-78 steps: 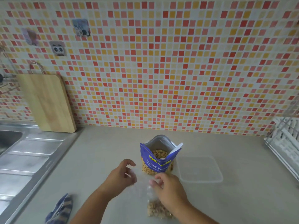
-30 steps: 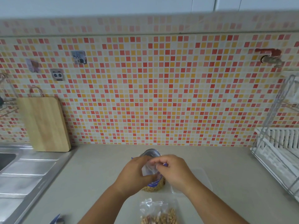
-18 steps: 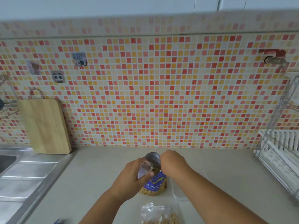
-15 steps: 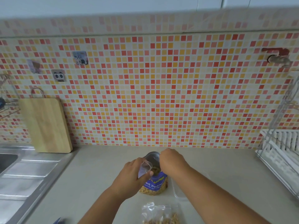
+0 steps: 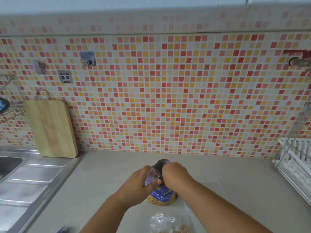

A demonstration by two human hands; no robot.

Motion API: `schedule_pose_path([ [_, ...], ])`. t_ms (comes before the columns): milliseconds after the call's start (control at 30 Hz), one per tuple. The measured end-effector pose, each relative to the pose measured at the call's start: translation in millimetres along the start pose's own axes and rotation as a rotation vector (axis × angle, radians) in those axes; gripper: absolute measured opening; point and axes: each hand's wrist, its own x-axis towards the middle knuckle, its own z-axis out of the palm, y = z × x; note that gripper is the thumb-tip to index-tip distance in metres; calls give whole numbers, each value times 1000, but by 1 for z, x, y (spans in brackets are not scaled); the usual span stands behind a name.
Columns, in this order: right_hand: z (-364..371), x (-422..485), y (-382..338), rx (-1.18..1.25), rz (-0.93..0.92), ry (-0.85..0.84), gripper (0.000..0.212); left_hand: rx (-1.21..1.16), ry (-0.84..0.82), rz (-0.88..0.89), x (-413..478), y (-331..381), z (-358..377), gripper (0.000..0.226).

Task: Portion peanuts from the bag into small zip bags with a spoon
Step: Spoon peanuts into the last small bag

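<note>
The blue peanut bag (image 5: 162,195) stands upright and open on the counter. 1 small clear zip bag (image 5: 152,178) is held open at its mouth; another zip bag (image 5: 168,224), holding peanuts, lies nearer.

Orange-red mosaic tile wall (image 5: 168,91) behind grey counter (image 5: 101,179), steel sink (image 5: 20,182) left.

Home kitchen: steel sink (image 5: 10,165), mosaic-tiled wall (image 5: 168,98), dish rack (image 5: 296,162).
</note>
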Motion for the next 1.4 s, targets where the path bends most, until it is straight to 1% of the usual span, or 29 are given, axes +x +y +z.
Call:
schedule_pose_path([
  [100, 11, 2, -2, 20, -5, 49, 52, -13, -6, 12, 0, -1, -1, 36],
  [200, 10, 3, 2, 58, 31, 55, 49, -18, 5, 19, 0, 0, -2, 35],
  [333, 6, 6, 11, 248, 85, 68, 45, -19, -2, 4, 0, 1, -2, 37],
  [433, 5, 12, 20, 361, 132, 107, 18, -51, -22, -21, 2, 1, -4, 38],
  [500, 8, 19, 32, 401, 156, 126, 29, -119, -33, -41, 2, 2, -7, 34],
  [533, 8, 22, 38, 393, 142, 117, 28, -162, -18, -55, 2, 2, -9, 31],
  [600, 6, 23, 49, 321, 49, 77, 20, -241, 58, -100, 1, 3, -14, 27],
  [633, 4, 26, 55, 267, 13, 27, 26, -275, 106, -124, 2, 2, -16, 27],
  [700, -5, 21, 59, 82, 14, -120, 36, -304, 173, -161, 4, 1, -20, 27],
  [733, -10, 19, 60, 5, 10, -166, 40, -291, 188, -169, 6, 1, -22, 27],
  [800, -15, 20, 64, -70, -1, -254, 45, -218, 192, -164, 8, 0, -25, 27],
  [867, -20, 21, 69, -126, 3, -297, 47, -87, 175, -136, 10, 1, -26, 30],
  [1000, -33, 23, 80, -185, 27, -285, 46, 271, 140, -62, 14, 5, -22, 46],
  [1133, -50, 27, 88, -208, 48, -234, 45, 493, 107, 2, 20, 9, -17, 56],
  [1233, -62, 21, 89, -215, 36, -218, 45, 564, 107, 36, 23, 12, -13, 50],
  [1400, -64, 22, 83, -207, 28, -173, 45, 625, 112, 61, 28, 17, -9, 50],
])
